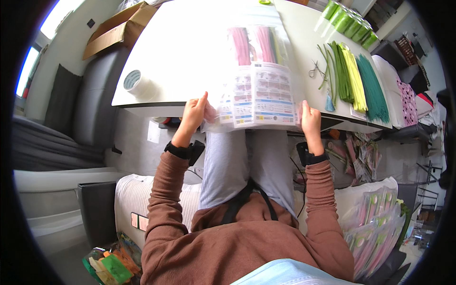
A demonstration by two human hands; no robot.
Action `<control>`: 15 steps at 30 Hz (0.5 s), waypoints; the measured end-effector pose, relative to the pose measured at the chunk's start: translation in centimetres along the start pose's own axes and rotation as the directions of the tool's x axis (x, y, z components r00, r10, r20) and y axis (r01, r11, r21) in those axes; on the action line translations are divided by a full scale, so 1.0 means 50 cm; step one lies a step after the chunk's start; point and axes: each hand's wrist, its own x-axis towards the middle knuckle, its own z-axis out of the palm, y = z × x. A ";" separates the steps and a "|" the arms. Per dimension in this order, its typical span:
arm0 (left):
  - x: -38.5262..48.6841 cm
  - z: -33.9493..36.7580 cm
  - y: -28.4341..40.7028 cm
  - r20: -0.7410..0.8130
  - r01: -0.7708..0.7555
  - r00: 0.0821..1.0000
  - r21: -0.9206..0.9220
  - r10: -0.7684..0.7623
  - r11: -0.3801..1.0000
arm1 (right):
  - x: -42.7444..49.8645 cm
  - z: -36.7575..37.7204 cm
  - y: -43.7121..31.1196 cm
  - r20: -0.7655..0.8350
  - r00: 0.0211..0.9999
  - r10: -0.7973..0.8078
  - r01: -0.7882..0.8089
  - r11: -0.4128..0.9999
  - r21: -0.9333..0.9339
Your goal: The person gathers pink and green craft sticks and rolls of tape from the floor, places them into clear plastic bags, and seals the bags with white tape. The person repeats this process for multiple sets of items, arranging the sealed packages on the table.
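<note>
A large clear plastic bag (294,83) lies over the white table's front edge, between my hands. My left hand (196,112) pinches its near left corner, thumb up; my right hand (309,117) grips its right edge. Through the film show pink bundles (264,44), probably chenille stems, with green and yellow ones beside them. Nearer to me in the bag are printed instruction sheets (272,94) with small pictures and writing. A small pair of scissors (315,70) rests on the table right of the bag, beside dark green stems (340,73), yellow stems (354,80) and teal stems (372,89).
A tape roll (134,82) stands at the table's left. Green-wrapped rolls (351,25) line the far right. A blue tassel (329,101) lies near the front edge. An open cardboard box (119,30) is at the back left. More filled bags (377,228) lie on the seat at right.
</note>
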 end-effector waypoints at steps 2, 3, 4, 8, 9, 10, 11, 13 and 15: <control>0.001 0.004 -0.003 0.001 0.040 0.999 -0.044 -0.040 0.998 | -0.004 -0.014 -0.033 -0.013 0.999 0.035 -0.037 0.973 -0.226; 0.001 0.006 -0.004 -0.011 0.055 0.998 -0.038 -0.055 0.998 | -0.010 -0.022 -0.059 -0.026 0.996 0.088 -0.091 0.914 -0.396; 0.002 0.007 -0.003 -0.018 0.076 0.997 -0.046 -0.077 0.996 | -0.022 -0.024 -0.092 -0.143 0.985 -0.098 0.034 0.918 -0.395; 0.001 0.011 0.004 -0.001 0.068 0.998 -0.051 -0.068 0.996 | -0.097 -0.011 -0.220 -0.131 0.816 -0.563 0.491 0.794 -0.357; 0.001 0.011 0.006 0.022 0.094 0.995 -0.075 -0.093 0.993 | -0.122 0.009 -0.241 0.059 0.814 -0.578 0.567 0.767 -0.300; 0.000 0.012 0.007 0.004 0.086 0.996 -0.052 -0.086 0.995 | -0.128 0.034 -0.258 0.154 0.797 -0.584 0.602 0.743 -0.294; 0.000 0.011 0.009 0.024 0.099 0.995 -0.056 -0.097 0.994 | -0.131 0.059 -0.267 0.276 0.760 -0.589 0.650 0.694 -0.309; -0.001 0.006 0.012 0.058 0.083 0.995 -0.024 -0.082 0.996 | -0.109 0.092 -0.265 0.319 0.806 -0.499 0.590 0.719 -0.367; -0.001 -0.013 0.017 0.131 0.035 0.991 -0.051 -0.028 0.998 | -0.093 0.108 -0.250 0.355 0.828 -0.433 0.556 0.712 -0.429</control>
